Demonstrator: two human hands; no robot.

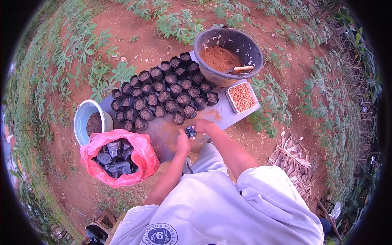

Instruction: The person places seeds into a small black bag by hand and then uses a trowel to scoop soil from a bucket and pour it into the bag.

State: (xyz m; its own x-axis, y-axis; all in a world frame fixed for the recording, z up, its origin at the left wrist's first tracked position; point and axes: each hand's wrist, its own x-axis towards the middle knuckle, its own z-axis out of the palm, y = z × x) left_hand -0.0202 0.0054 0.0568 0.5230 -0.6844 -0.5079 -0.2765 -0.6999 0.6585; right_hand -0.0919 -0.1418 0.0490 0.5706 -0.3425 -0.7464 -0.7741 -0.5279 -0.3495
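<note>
A small black plastic bag [190,131] is held between both hands at the table's near edge. My left hand [184,141] grips its left side, and my right hand [203,127] pinches its right side. Just beyond them, several black bags filled with soil [164,96] stand upright in close rows on the grey table [157,136]. To the left, a pink plastic bag [150,157] holds folded black bags [118,159].
A large dark basin [199,67] with reddish soil and a trowel [241,69] stands at the back right. Before it is a square tub of kernels [242,97]. A pale bucket [108,121] with dark soil stands at left. Leafy plants surround the table.
</note>
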